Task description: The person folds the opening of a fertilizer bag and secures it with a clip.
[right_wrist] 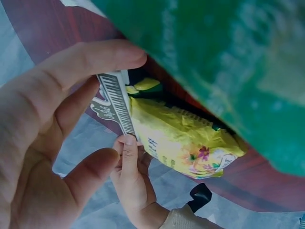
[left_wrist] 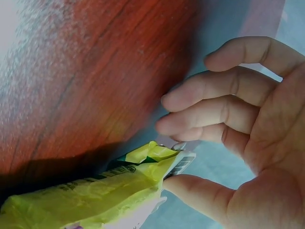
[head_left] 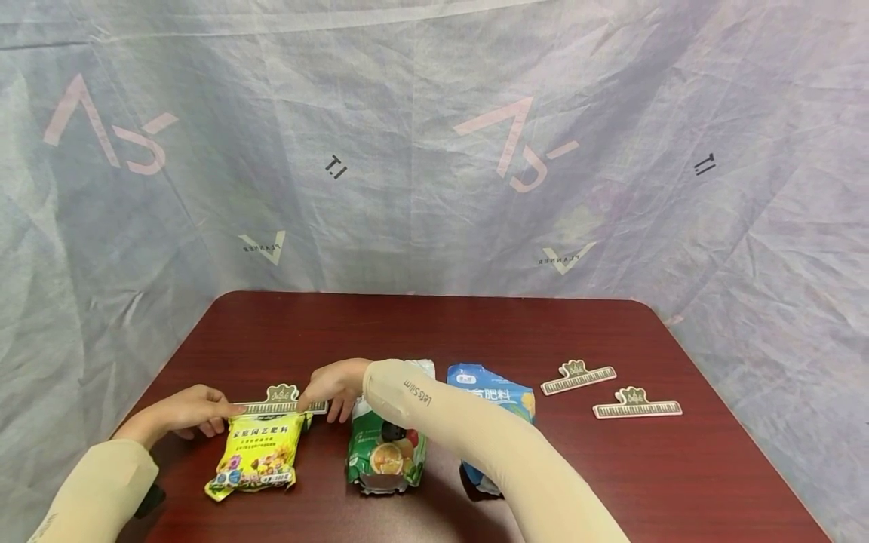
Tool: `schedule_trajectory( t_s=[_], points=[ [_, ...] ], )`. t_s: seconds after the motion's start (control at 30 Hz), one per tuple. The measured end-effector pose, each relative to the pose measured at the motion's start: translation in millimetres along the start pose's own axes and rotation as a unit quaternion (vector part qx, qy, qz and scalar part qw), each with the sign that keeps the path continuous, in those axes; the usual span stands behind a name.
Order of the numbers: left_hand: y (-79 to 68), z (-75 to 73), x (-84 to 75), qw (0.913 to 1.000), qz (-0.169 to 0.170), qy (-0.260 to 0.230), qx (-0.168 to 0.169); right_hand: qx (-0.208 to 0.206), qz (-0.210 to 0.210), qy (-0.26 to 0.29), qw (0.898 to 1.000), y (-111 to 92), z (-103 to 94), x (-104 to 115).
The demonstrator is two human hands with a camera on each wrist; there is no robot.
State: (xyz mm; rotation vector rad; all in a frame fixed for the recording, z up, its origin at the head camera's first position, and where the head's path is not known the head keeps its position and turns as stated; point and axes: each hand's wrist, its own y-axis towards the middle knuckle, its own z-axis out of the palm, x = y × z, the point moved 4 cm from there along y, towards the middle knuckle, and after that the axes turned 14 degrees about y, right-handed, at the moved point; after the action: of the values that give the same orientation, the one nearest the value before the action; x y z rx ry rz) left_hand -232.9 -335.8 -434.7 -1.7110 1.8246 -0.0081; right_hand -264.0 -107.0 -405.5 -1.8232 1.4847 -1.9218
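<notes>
The clip (head_left: 271, 408) is set along the top of the yellow bag (head_left: 261, 451), one end pinched by the left hand (head_left: 190, 411), seemingly for steadiness; the right hand (head_left: 337, 383) is spread at the other.

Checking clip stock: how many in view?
3: one clip at the top of the yellow bag; far clip and near clip right of the blue bag. Others may be hidden.
</notes>
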Motion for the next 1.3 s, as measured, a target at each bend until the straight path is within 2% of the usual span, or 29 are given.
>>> schedule_trajectory(
  t_s=[0.23,0.33,0.47,0.6,0.7,0.93,1.3],
  points=[
    [-1.3,-2.0,-2.6,0.9999,-0.01,0.001,-0.007,0.001,-0.012,-0.017,1.0,-2.1,-7.8,2.1],
    [-1.3,-3.7,-3.1,0.9996,-0.025,0.007,-0.013,-0.003,-0.023,-0.025,0.999,-3.0,-11.7,2.1],
    [-0.9,-7.4,-4.0,0.9984,-0.041,0.02,-0.033,-0.009,-0.052,-0.034,0.998,-6.8,-17.6,2.0],
    [-0.7,-10.8,-7.3,0.9966,-0.035,0.044,-0.06,-0.012,-0.085,-0.042,0.995,-15.2,-25.5,1.6],
    [-0.6,-13.3,-12.2,0.9928,-0.023,0.077,-0.088,-0.016,-0.102,-0.041,0.994,-22.4,-32.2,0.6],
    [-0.5,-19.9,-27.7,0.9747,-0.013,0.161,-0.155,-0.026,-0.126,-0.04,0.991,-29.9,-47.0,-7.5],
    [-1.0,-19.9,-57.3,0.9694,0.002,0.164,-0.182,-0.049,-0.154,-0.047,0.986,-35.5,-68.7,-24.0]
  ],
)
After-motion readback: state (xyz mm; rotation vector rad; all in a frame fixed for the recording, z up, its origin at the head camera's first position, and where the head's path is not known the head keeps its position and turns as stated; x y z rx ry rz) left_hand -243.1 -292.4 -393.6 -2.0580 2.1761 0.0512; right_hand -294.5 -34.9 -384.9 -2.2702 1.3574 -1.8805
